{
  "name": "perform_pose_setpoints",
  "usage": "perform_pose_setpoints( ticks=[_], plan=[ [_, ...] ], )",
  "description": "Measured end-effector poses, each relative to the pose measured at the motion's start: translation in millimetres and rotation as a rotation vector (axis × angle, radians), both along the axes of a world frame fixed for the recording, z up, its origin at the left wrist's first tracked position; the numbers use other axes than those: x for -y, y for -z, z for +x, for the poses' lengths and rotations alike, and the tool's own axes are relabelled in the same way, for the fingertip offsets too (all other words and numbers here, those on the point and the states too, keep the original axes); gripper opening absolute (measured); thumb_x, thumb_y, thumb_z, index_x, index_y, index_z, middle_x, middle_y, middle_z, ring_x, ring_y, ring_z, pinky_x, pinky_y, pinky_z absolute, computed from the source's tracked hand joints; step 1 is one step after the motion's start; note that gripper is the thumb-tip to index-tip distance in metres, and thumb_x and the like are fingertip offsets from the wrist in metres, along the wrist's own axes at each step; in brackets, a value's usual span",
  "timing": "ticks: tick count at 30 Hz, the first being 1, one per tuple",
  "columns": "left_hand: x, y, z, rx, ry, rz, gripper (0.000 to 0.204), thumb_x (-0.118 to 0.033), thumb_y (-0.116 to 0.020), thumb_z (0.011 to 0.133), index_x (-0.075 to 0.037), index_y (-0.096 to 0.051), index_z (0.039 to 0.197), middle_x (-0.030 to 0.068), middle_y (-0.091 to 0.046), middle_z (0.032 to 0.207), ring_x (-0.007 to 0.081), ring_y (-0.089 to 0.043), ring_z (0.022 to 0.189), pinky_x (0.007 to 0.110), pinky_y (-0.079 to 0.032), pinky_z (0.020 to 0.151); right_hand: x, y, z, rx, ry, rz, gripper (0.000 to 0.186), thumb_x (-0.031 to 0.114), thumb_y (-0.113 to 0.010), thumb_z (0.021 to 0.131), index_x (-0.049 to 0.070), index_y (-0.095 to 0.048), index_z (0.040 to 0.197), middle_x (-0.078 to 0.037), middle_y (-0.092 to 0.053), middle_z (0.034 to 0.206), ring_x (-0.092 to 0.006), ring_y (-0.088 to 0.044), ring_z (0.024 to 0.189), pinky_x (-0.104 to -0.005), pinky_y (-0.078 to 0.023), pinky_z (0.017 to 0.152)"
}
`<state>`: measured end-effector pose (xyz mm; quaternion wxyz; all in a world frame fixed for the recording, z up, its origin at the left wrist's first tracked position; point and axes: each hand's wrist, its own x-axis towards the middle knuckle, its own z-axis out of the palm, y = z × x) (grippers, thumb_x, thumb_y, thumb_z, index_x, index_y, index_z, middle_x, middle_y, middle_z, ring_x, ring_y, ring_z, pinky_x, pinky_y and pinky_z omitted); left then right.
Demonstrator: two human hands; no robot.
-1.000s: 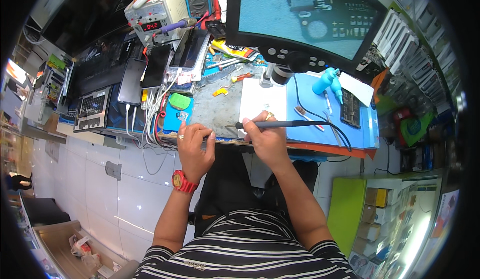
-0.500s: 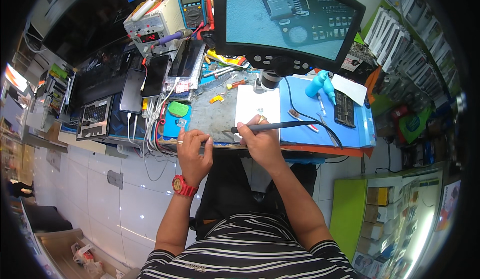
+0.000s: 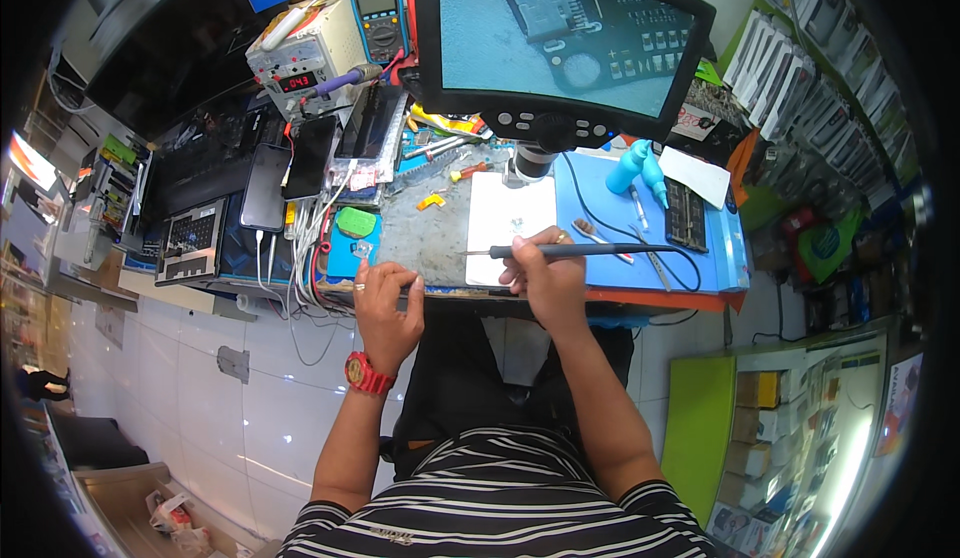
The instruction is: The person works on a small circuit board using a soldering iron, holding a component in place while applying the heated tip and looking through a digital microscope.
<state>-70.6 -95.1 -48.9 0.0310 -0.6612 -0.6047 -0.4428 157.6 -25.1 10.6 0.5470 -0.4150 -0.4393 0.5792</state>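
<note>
My right hand point(image 3: 550, 276) grips a black soldering iron point(image 3: 545, 252), held almost level over the near part of a white sheet point(image 3: 485, 226). The iron's thin metal tip points left, just past the sheet's left edge. Beyond my fingers a tiny circuit board piece point(image 3: 517, 225) lies on the sheet, too small to make out well. A microscope point(image 3: 530, 164) stands over the sheet's far end, and its screen point(image 3: 565, 43) displays a magnified board with a metal connector. My left hand point(image 3: 388, 308) rests at the bench's front edge with bent, parted fingers, empty, near a small blue mat point(image 3: 345, 259).
A green sponge point(image 3: 356, 222) lies on the blue mat. Right of the sheet, a blue mat point(image 3: 600, 193) bears a brush point(image 3: 590, 229), tweezers point(image 3: 658, 270), blue bottles point(image 3: 630, 166) and a dark board point(image 3: 685, 216). Leftward are phones point(image 3: 263, 193), white cables point(image 3: 318, 228) and a power supply point(image 3: 305, 58).
My right hand has moved right with the soldering iron, which now sits more level. The magnified board on the screen looks slightly shifted. My left hand stays in place.
</note>
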Motion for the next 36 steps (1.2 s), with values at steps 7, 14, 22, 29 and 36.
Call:
perform_pose_setpoints(
  ticks=[7,14,22,29,36],
  plan=[
    [-2,-15,4,-0.018,0.005,-0.068,0.010,-0.005,-0.078,0.096,-0.006,-0.072,0.104,0.0103,-0.072,0.106,0.0323,-0.069,0.103,0.061,-0.037,0.127,-12,8,54,-0.020,0.159,0.068,0.020,0.015,-0.068,0.110,0.001,-0.060,0.098,-0.014,-0.075,0.083,-0.0144,-0.073,0.065,-0.0253,-0.056,0.056],
    [2,-18,13,-0.005,0.001,-0.037,0.014,-0.004,-0.078,0.097,-0.005,-0.072,0.109,0.0107,-0.072,0.109,0.0307,-0.070,0.103,0.060,-0.033,0.130,-17,6,77,-0.015,0.157,0.074,0.026,0.022,-0.060,0.115,0.001,-0.058,0.101,-0.016,-0.076,0.087,-0.0216,-0.078,0.071,-0.0298,-0.061,0.060],
    [-1,-20,19,0.003,0.022,-0.039,0.019,-0.004,-0.079,0.096,-0.005,-0.072,0.113,0.0117,-0.072,0.112,0.0320,-0.070,0.107,0.061,-0.033,0.130,-20,13,85,-0.033,0.178,0.060,0.027,0.023,-0.060,0.116,0.001,-0.058,0.101,-0.018,-0.076,0.087,-0.0238,-0.078,0.071,-0.0319,-0.062,0.061],
    [-11,-35,15,-0.044,0.064,-0.002,0.027,-0.005,-0.082,0.092,-0.004,-0.073,0.117,0.0145,-0.072,0.114,0.0343,-0.070,0.110,0.062,-0.033,0.129,-17,12,77,-0.044,0.166,0.039,0.025,0.021,-0.061,0.115,0.001,-0.058,0.101,-0.017,-0.075,0.086,-0.0224,-0.078,0.072,-0.0311,-0.062,0.062],
    [-1,-18,7,0.012,0.049,-0.051,0.030,-0.005,-0.083,0.089,-0.003,-0.072,0.117,0.0155,-0.072,0.112,0.0362,-0.069,0.110,0.060,-0.039,0.124,8,6,19,0.152,-0.012,0.099,0.014,0.010,-0.074,0.109,0.000,-0.064,0.104,-0.010,-0.077,0.087,-0.0124,-0.075,0.073,-0.0260,-0.060,0.065]
  ],
)
